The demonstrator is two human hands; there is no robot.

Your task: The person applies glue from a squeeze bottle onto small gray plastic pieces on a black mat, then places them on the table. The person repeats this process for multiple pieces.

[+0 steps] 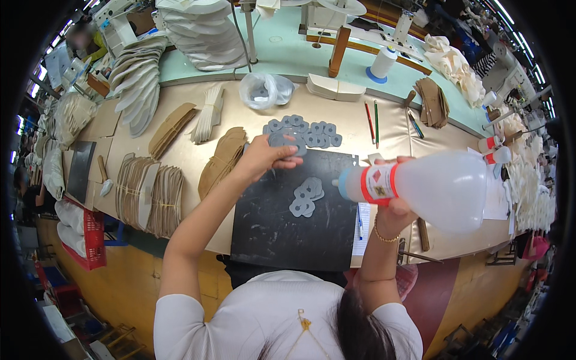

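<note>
My right hand (397, 210) grips a translucent white plastic bottle (447, 189) with a red-edged label. The bottle lies almost level in the air, its pale blue cap pointing left over the right edge of a black board (294, 240). My left hand (264, 158) is closed on grey cut-out pieces (293, 143) at the board's far edge; how many it holds cannot be told. A small overlapping pile of grey pieces with holes (307, 197) rests on the board. Several more grey pieces (321, 133) lie in rows just beyond it.
Bundled brown pieces (150, 192) and stacked brown sheets (222, 159) stand left of the board. A plastic bag (267, 90) sits behind. Pencils (376, 123), a thread spool (381, 63) and brown cut pieces (432, 102) are at the far right. A blue pen (360, 223) lies beside the board.
</note>
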